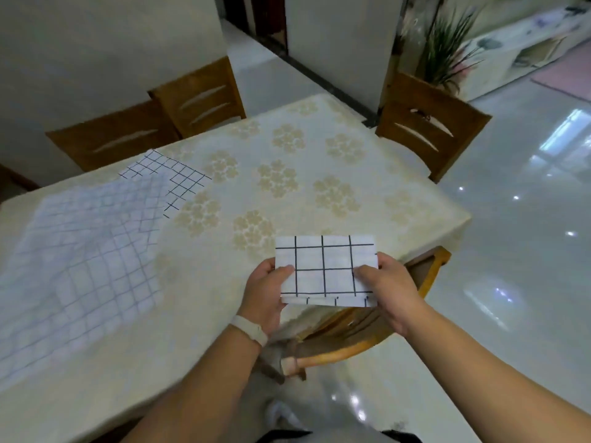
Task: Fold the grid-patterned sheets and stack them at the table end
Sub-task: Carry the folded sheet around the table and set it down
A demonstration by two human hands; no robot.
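Now both hands, left hand (267,290) and right hand (388,290), grip folded sheet (326,270) (above table corner).

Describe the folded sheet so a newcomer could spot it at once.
Start at the floral-cloth table, then go to its near right corner. There, both hands hold the folded sheet, a small rectangle with bold black grid lines; the unfolded sheets lie spread flat on the left.

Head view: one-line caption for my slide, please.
Both hands, left and right, hold a folded white black-grid sheet above the floral-clothed table's edge; unfolded grid sheets lie left.
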